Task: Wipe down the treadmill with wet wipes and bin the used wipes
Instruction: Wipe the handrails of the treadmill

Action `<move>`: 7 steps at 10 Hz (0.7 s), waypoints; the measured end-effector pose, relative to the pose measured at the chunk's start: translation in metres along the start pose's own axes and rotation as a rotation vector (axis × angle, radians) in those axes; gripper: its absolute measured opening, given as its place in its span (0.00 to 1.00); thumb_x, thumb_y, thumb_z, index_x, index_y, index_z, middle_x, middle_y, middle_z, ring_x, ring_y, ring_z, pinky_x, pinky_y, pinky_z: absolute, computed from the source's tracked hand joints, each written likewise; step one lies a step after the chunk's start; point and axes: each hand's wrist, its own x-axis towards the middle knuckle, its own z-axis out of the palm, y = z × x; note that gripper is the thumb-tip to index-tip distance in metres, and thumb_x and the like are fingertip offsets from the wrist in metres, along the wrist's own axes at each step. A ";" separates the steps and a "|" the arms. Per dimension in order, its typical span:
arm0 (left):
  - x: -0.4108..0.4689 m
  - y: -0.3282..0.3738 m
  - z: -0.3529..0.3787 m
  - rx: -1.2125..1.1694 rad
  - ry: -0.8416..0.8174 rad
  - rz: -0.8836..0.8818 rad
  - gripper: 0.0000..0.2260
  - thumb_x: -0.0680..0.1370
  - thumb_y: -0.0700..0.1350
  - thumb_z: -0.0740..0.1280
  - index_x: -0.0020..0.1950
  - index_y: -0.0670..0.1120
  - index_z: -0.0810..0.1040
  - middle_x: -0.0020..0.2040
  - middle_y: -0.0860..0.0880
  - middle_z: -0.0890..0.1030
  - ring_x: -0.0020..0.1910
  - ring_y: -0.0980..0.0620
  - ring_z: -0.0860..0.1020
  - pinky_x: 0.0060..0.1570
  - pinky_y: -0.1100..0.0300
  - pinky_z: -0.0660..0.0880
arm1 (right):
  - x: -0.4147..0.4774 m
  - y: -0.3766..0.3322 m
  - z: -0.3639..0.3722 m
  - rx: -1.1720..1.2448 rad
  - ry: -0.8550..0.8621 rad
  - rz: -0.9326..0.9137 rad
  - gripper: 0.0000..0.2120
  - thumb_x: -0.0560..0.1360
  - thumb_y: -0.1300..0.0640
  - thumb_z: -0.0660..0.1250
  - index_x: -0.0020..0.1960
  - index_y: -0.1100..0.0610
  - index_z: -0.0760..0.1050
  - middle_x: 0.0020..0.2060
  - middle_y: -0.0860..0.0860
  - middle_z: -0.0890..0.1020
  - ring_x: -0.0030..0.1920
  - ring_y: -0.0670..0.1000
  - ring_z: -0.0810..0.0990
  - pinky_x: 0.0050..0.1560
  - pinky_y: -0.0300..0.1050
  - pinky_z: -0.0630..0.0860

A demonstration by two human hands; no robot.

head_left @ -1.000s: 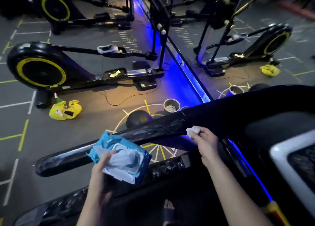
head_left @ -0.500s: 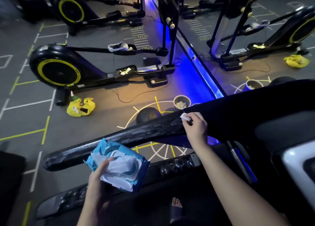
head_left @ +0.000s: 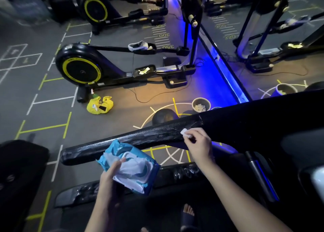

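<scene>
- The right hand [head_left: 198, 144], right of centre in the frame, is pinching a small crumpled white wipe [head_left: 185, 132] between thumb and fingertips and pressing it against the black handrail [head_left: 140, 140] of the treadmill [head_left: 263, 135]
- The handrail is running diagonally from the lower left up toward the right edge, and pale wet streaks are showing on its top just left of the wipe
- The left hand [head_left: 112, 177], in the lower centre, is gripping a blue pack of wipes [head_left: 133, 168] from underneath, with the thumb lying across its top
- The pack's flap is standing open and white wipe material is bulging out of it; the pack is overlapping the lower edge of the handrail in the picture, though whether the two are touching cannot be told
- A small round bin [head_left: 201, 105] is sitting on the floor [head_left: 43, 95] just above the handrail, right of centre, with crumpled white wipes lying inside it
- A dark ball [head_left: 164, 117] is resting just left of the bin, partly hidden behind the handrail
- A yellow bag [head_left: 100, 105] is lying on the floor left of centre, beside the rear end of a black exercise machine [head_left: 82, 68] with a yellow-ringed wheel
- A blue light strip [head_left: 228, 81] is glowing from the top centre down toward the right
- A foot [head_left: 188, 212] in a dark slider is showing near the bottom edge, right of centre
</scene>
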 end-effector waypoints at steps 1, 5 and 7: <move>-0.012 0.006 0.016 -0.059 -0.033 -0.009 0.16 0.75 0.52 0.73 0.57 0.44 0.81 0.61 0.37 0.80 0.61 0.36 0.78 0.69 0.37 0.71 | 0.004 -0.002 -0.016 0.036 0.197 0.025 0.07 0.70 0.69 0.75 0.43 0.60 0.83 0.44 0.52 0.82 0.42 0.49 0.81 0.44 0.42 0.78; 0.000 -0.006 0.020 -0.051 -0.018 -0.041 0.27 0.67 0.54 0.76 0.62 0.43 0.82 0.69 0.33 0.80 0.70 0.29 0.77 0.72 0.31 0.71 | -0.002 -0.005 0.029 -0.101 -0.106 -0.218 0.11 0.69 0.74 0.72 0.49 0.63 0.83 0.49 0.55 0.82 0.47 0.53 0.80 0.51 0.40 0.77; 0.003 -0.012 0.015 -0.062 0.064 -0.038 0.35 0.65 0.57 0.79 0.68 0.42 0.81 0.68 0.34 0.81 0.69 0.30 0.77 0.71 0.30 0.71 | -0.018 -0.006 0.016 0.060 0.023 -0.056 0.07 0.71 0.70 0.75 0.48 0.62 0.85 0.48 0.54 0.83 0.46 0.47 0.82 0.51 0.30 0.76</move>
